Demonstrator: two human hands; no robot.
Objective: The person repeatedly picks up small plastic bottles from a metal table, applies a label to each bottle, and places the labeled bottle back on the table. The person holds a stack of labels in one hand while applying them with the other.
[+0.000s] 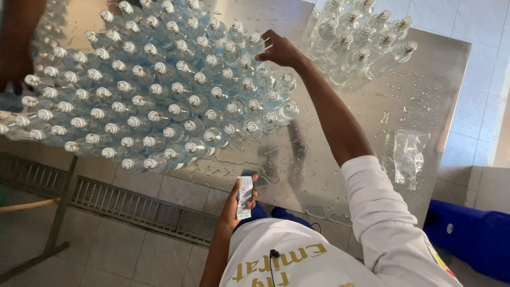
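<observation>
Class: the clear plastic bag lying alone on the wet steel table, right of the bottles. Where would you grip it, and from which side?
Pinch the clear plastic bag at a crumpled upper fold, coming straight down from above. It lies limp and flat on the steel table, so there is probably no edge to slide under; raised creases give fingers something to grip.

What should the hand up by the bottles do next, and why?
Probably press down on the bottle top under its fingers. The right hand already rests on that bottle at the big cluster's edge, while the left hand holds a small stack of labels near the body.
</observation>
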